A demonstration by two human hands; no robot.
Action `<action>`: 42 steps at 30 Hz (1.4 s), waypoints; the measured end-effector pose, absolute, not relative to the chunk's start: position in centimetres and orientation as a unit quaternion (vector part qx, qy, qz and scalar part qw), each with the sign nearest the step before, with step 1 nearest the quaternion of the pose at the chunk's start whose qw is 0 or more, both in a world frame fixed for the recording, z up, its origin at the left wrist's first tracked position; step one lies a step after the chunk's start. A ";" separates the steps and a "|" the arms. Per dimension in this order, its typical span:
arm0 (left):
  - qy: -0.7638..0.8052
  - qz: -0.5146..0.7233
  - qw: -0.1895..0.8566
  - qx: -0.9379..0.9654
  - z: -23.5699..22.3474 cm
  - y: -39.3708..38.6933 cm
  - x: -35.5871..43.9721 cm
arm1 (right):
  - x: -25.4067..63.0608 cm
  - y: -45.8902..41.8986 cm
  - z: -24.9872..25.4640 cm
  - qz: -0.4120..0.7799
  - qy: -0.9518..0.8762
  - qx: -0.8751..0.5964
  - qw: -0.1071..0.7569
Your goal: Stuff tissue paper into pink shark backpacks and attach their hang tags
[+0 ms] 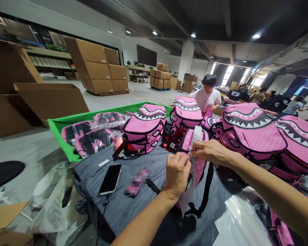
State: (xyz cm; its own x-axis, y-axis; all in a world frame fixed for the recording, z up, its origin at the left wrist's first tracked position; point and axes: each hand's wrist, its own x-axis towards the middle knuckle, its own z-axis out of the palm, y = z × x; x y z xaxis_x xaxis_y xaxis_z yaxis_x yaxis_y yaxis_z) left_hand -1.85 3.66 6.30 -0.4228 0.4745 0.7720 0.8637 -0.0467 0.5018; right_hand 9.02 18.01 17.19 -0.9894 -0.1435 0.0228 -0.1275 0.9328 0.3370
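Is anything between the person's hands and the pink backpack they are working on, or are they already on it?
Nothing stands between them. The left hand and right hand are both at the pink backpack lying on the grey table cover, pinching a thin clear plastic strip at its top. The phone lies off to the left, clear of the hands.

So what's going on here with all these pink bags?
A person stands at a table covered in grey cloth, both hands on a pink backpack lying in front of them. The left hand and right hand pinch a strip of clear plastic film at the bag. More pink shark-mouth backpacks are lined up behind it, and bagged ones lie in a green bin. A phone lies on the cloth. Another person works across the table.
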 end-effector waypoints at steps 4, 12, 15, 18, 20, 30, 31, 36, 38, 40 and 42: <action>-0.658 -0.404 0.289 -0.566 6.9 3.2 -1.0 | 8.9 18.3 16.6 -0.157 -0.984 0.067 0.046; -0.620 -0.369 0.355 -0.595 6.8 3.3 -0.6 | 10.4 18.7 14.7 -0.255 -0.938 0.161 0.168; -0.620 -0.378 0.337 -0.600 6.1 3.1 -0.6 | 10.6 18.5 14.6 -0.309 -0.918 0.183 0.170; -0.625 -0.391 0.312 -0.599 5.5 2.6 -0.1 | 10.5 18.1 14.7 -0.327 -0.911 0.194 0.161; -0.621 -0.401 0.305 -0.601 5.1 2.2 0.2 | 10.3 17.8 14.8 -0.332 -0.908 0.201 0.158; -0.590 -0.706 -0.157 -0.359 6.9 2.5 -4.5 | 10.9 17.1 14.5 -0.320 -0.931 0.141 0.104; -0.577 -0.712 -0.225 -0.329 7.5 2.6 -4.9 | 11.2 17.1 14.1 -0.321 -0.930 0.129 0.124; -0.534 -0.687 -0.432 -0.237 10.8 1.7 -5.0 | 12.0 16.5 11.8 -0.282 -0.925 0.043 0.252; -0.525 -0.657 -0.496 -0.216 11.8 1.7 -4.5 | 12.0 15.9 10.9 -0.249 -0.924 0.003 0.291; -0.515 -0.623 -0.558 -0.189 12.5 2.4 -3.9 | 12.0 15.3 10.0 -0.226 -0.918 -0.041 0.324; -0.511 -0.594 -0.598 -0.169 13.0 3.4 -3.5 | 11.9 14.8 9.2 -0.213 -0.908 -0.089 0.349</action>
